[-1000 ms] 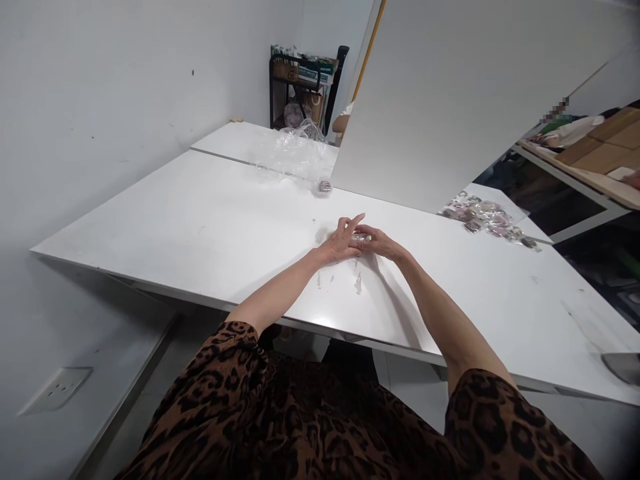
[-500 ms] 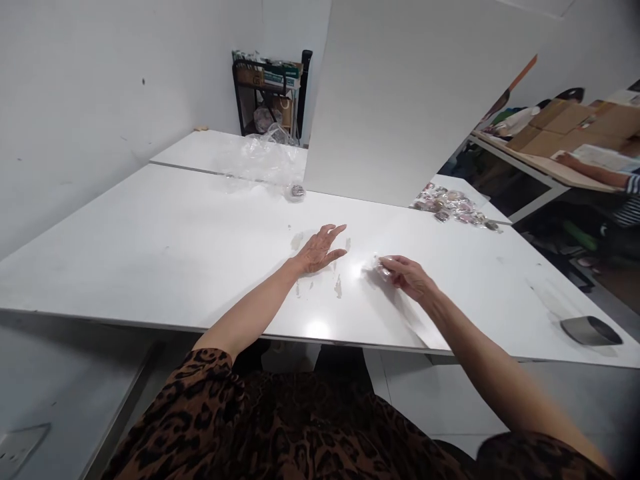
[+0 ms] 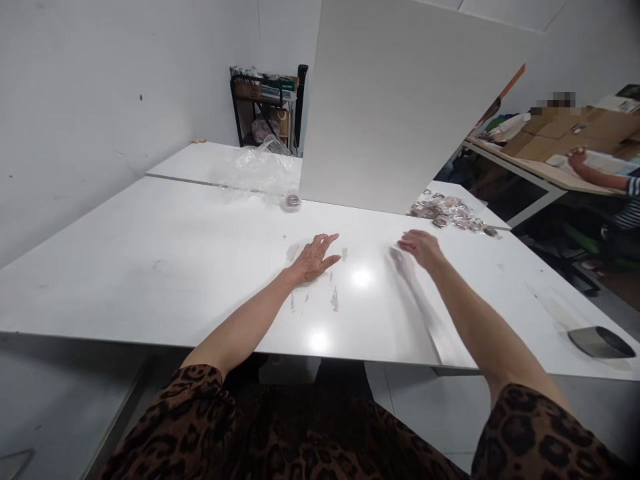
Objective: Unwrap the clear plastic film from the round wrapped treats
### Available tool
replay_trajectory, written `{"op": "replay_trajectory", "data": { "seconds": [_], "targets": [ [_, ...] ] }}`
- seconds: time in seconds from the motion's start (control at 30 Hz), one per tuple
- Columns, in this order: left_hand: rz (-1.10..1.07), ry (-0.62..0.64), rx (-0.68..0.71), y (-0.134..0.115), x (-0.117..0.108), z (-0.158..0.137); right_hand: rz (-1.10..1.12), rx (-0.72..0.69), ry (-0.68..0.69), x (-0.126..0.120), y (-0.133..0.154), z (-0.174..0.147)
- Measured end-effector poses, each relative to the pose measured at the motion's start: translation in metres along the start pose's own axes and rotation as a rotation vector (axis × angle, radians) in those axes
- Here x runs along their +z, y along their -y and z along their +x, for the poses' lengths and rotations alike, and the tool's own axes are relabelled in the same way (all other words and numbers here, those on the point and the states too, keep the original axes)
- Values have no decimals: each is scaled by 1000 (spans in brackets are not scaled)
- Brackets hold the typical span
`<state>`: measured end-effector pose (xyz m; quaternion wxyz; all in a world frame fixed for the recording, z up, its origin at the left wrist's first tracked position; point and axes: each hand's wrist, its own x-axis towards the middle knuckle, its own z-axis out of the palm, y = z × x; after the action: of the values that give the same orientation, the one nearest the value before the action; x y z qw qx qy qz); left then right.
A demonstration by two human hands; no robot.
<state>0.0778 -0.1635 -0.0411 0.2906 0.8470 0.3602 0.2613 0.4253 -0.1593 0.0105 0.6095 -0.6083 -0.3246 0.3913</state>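
Observation:
My left hand (image 3: 315, 259) rests low over the white table (image 3: 125, 267), fingers and thumb spread, holding nothing. Grey smudges mark the tabletop around it. To the right, my right hand (image 3: 421, 245) is raised slightly above the table, its shadow below. Its fingers are slightly bent and apart, and I see nothing in them, though the hand is a little blurred. Beyond it lies a pile of small clear-wrapped packets (image 3: 453, 212). A single wrapped round packet (image 3: 291, 201) lies near the foot of the white upright panel (image 3: 395, 113).
Crumpled clear plastic (image 3: 260, 170) lies at the back left. A roll of tape (image 3: 601, 342) is near the right front edge. Behind stands a black shelf cart (image 3: 267, 100). At right, another person's arm (image 3: 600, 175) reaches over a table with cardboard boxes (image 3: 545, 137).
My right hand has moved away from me and slightly right; the clear-wrapped packet it pinched is no longer seen in it. My left hand stays spread in nearly the same place.

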Motion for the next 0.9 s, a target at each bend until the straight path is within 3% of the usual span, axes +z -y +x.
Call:
{"op": "replay_trajectory", "data": {
  "seconds": [0.13, 0.3, 0.37, 0.5, 0.57, 0.73, 0.83, 0.9],
  "targets": [
    [-18, 8, -24, -4, -1, 0, -116, 76, 146, 24, -37, -43],
    [-117, -59, -45, -4, 5, 1, -203, 20, 329, 81, -29, -40],
    [-188, -215, -107, -3, 8, 5, -266, -63, 396, 117, -24, -31],
    [-343, -689, -287, 1, 9, 13, -456, -213, 431, 200, -21, -13],
    [-387, -822, -322, 1, 8, 16, -590, -276, 418, 242, -23, -7],
    [-344, -928, -340, 1, 6, 16, -791, -326, 376, 324, -33, -1],
    [-301, -954, -350, 3, 5, 16, -740, -305, 343, 342, -40, -1],
    [-294, -970, -361, 6, 4, 17, -683, -292, 310, 338, -43, -2]
  ]
}}
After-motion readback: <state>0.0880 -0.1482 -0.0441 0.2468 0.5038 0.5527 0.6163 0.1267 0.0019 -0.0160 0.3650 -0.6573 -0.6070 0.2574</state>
